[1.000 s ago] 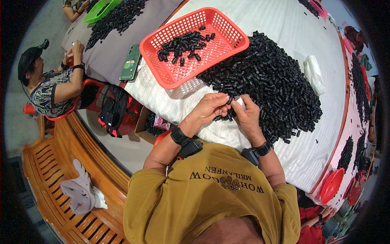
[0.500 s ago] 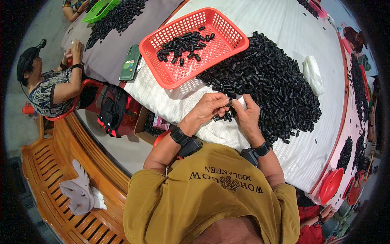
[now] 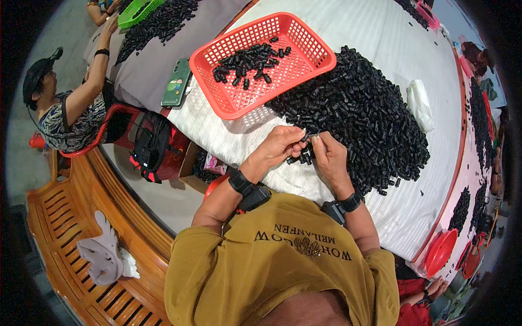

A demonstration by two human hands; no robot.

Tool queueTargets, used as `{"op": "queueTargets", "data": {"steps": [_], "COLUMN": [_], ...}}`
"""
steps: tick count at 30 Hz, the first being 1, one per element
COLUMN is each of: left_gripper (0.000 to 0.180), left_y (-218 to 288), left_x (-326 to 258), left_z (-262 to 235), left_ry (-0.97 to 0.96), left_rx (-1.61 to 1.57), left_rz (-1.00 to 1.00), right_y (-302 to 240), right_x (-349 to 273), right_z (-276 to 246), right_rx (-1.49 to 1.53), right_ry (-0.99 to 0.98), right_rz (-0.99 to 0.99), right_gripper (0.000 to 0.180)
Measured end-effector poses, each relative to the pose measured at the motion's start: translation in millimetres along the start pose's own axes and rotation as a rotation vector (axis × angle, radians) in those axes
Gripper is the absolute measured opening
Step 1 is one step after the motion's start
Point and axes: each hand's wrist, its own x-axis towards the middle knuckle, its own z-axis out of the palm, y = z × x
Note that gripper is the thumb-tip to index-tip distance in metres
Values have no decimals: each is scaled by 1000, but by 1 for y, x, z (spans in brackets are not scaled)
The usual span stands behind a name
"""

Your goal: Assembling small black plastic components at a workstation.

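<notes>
In front of my chest, my left hand [image 3: 280, 144] pinches a small black cylindrical plastic part [image 3: 306, 136] between thumb and fingertips. Close against it, my right hand [image 3: 330, 154] has thumb and fingers closed at the part's other side; what lies in that pinch is too small to make out. Both hands hover over the near edge of a large heap of black parts [image 3: 359, 119], with a few loose ones just beneath the fingers. Beyond my left hand, a red perforated plastic basket [image 3: 217, 106] holds a smaller batch of the same parts.
A green phone [image 3: 175, 89] lies left of the basket on the white table cover [image 3: 239, 141]. A crumpled white plastic bag [image 3: 420, 103] rests right of the heap. At the left, a co-worker [image 3: 70, 108] reaches toward a green basket [image 3: 138, 12]. A wooden bench [image 3: 65, 223] stands lower left.
My fingertips have shifted slightly around the small part, and a whitish patch by my right fingers no longer shows. The co-worker's arm has stretched out toward the green basket.
</notes>
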Motion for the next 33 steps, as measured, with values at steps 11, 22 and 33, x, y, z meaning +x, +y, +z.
{"op": "queueTargets", "data": {"steps": [11, 22, 33], "left_gripper": [23, 18, 18], "left_y": [1, 4, 3], "left_x": [-1, -2, 1], "left_z": [2, 5, 5], "left_ry": [-6, 34, 32], "left_rx": [-30, 4, -35], "left_rz": [-2, -28, -35], "right_y": [-6, -5, -4], "right_x": [1, 1, 0], "right_z": [-1, -2, 4], "right_rx": [-79, -82, -2], "right_ry": [3, -24, 28], "right_rz": [0, -18, 41], "right_gripper": [18, 18, 18]}}
